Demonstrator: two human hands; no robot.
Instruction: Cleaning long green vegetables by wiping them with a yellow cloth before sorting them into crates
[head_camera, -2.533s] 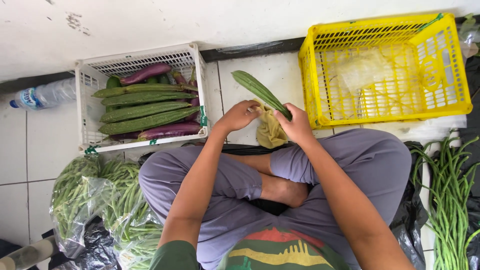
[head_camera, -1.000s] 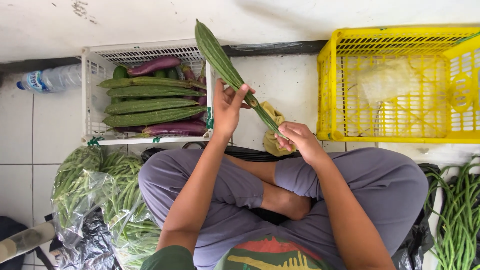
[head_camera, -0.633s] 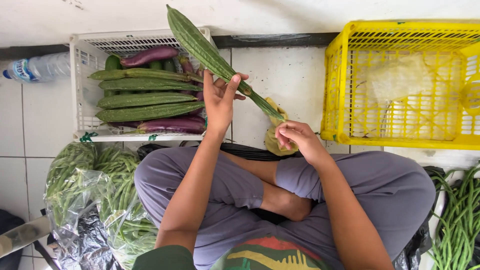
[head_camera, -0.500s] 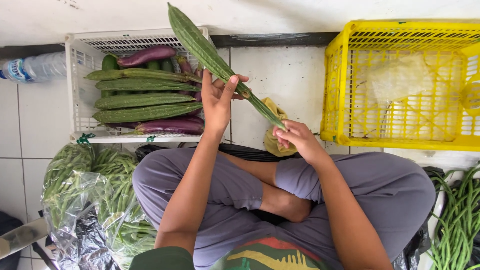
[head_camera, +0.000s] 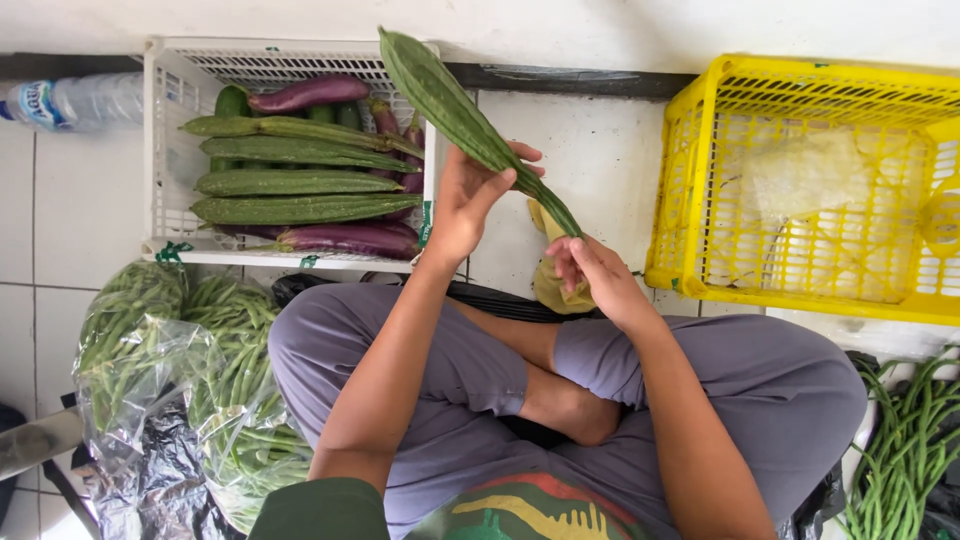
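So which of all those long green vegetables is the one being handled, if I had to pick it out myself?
Start at the white crate on the tiled floor, full of ridged green gourds and purple eggplants. Just right of it, the person's left hand and right hand hold one gourd up in the air. Unlike the others, it slants outside the crate, narrow end down by the right hand.

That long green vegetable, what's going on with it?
A person sits cross-legged on the tiled floor, holding a long ridged gourd in both hands. The left hand grips its middle; the right hand pinches the thin stem end. Beside them, a white crate holds more gourds and purple eggplants. A yellow crate stands on the other side, and bagged green beans lie by the knee.
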